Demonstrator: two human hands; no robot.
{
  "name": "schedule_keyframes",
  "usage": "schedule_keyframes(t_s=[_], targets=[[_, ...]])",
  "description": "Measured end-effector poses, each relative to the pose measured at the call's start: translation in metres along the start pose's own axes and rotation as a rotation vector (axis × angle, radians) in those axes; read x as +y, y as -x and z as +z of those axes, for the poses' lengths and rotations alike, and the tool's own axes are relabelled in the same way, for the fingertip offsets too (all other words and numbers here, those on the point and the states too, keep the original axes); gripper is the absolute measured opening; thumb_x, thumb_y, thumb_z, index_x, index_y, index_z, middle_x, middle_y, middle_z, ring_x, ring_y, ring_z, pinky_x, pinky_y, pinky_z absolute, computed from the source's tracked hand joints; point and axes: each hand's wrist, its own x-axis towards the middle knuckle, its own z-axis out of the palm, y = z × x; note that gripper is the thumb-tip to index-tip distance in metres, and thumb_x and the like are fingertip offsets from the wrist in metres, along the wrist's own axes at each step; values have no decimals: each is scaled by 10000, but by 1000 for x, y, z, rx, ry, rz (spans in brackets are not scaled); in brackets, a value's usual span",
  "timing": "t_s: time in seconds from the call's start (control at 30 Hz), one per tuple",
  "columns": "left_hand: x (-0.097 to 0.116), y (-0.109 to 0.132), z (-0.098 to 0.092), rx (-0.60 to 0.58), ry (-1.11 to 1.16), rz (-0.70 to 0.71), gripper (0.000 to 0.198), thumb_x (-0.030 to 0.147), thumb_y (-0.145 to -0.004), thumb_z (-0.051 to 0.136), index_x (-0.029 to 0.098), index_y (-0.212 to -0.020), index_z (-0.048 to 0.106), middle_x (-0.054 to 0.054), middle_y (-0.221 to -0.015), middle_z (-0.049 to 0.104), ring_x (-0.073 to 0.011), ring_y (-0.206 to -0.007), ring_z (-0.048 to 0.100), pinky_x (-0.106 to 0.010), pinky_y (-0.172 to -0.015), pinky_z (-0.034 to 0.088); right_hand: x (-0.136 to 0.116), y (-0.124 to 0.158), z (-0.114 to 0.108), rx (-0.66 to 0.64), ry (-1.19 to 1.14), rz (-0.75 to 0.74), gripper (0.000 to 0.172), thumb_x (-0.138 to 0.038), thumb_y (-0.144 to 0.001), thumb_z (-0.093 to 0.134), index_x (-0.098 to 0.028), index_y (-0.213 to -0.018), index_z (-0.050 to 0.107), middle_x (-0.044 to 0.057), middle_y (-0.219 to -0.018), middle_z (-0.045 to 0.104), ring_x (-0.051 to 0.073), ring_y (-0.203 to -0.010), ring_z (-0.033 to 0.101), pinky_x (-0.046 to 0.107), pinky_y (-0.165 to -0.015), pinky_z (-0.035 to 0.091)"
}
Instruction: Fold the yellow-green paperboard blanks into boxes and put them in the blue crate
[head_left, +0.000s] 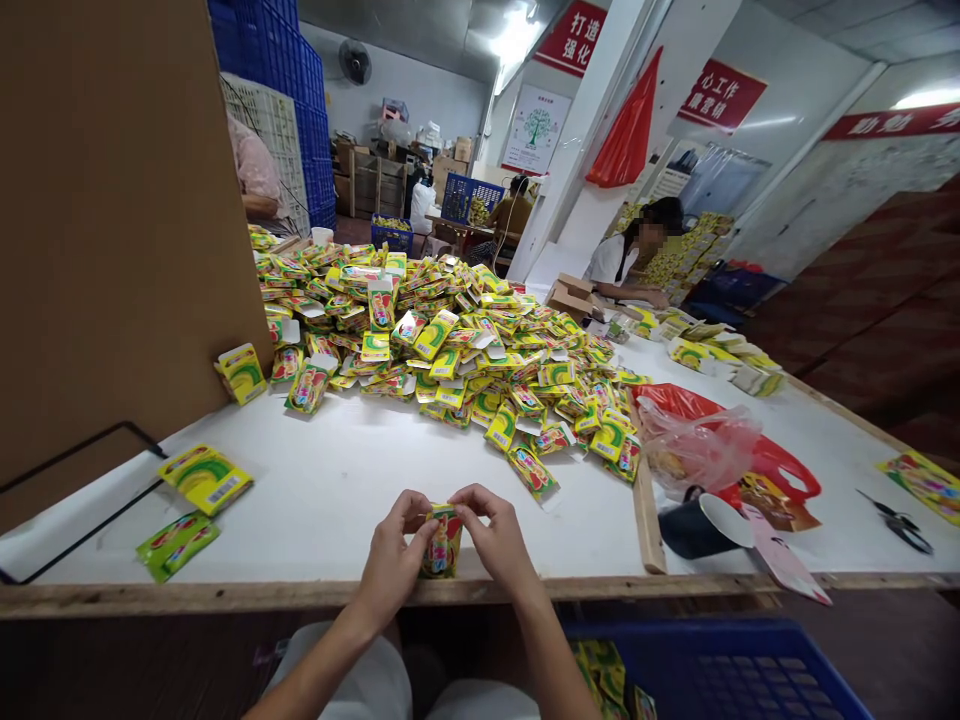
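Observation:
A small yellow and green printed carton (442, 545) stands upright near the front edge of the white table (322, 490). My left hand (397, 550) pinches its top left side. At its top right corner, the fingers of my right hand (491, 535) are closed on it too. Both thumbs rest near the carton's top, and its flap is mostly hidden by my fingers. Behind the hands lies a large heap of similar cartons (450, 340), some with white flaps sticking up. To the left are a yellow carton (206, 478) and a flat green packet (178, 545).
A wooden strip (646, 500) divides the table on the right. Beyond it are a dark mug (686, 528), a red plastic bag (780, 460) and scissors (904, 525). A blue crate (720, 670) holding cartons sits below the edge. Cardboard (112, 220) stands at left. Other people sit farther back.

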Motion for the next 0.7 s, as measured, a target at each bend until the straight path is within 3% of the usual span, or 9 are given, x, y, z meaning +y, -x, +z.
schedule_keyframes(t_s=[0.13, 0.27, 0.33, 0.47, 0.7], targets=[[1, 2, -3, -18, 53, -42, 150, 300, -829, 541, 222, -930, 462, -6, -848, 634, -173, -813, 649, -284, -737, 513, -4, -3, -3, -46, 29, -17, 163, -180, -808, 534, -194, -786, 695, 17, -758, 690, 178, -720, 622, 288, -689, 488], [-1, 2, -4, -58, 28, -37, 181, 341, -836, 536, 209, -960, 551, -33, -920, 658, -188, -859, 650, -277, -738, 516, -1, 2, 0, -56, -43, 23, 129, -197, -813, 553, -187, -817, 681, 30, -807, 693, 188, -781, 638, 289, -714, 494], [-3, 3, -4, -55, 19, -27, 178, 347, -840, 536, 200, -933, 578, -32, -915, 657, -184, -844, 646, -271, -731, 517, 5, 8, 4, -2, -153, 53, 96, -222, -810, 577, -192, -879, 636, 37, -864, 685, 189, -819, 641, 297, -742, 501], [-4, 4, -3, -41, 18, -37, 189, 352, -841, 541, 201, -949, 573, -29, -917, 656, -180, -838, 648, -262, -711, 521, 21, 21, 16, 162, -383, 101, 192, -269, -781, 642, -215, -929, 533, 32, -899, 664, 180, -853, 637, 295, -770, 506], [-2, 8, 0, -34, 22, -43, 187, 337, -839, 539, 208, -973, 559, -32, -958, 660, -179, -845, 655, -232, -635, 522, 22, 28, 19, 279, -320, 155, 186, -353, -772, 655, -185, -814, 587, 37, -829, 664, 177, -803, 623, 286, -751, 492]])
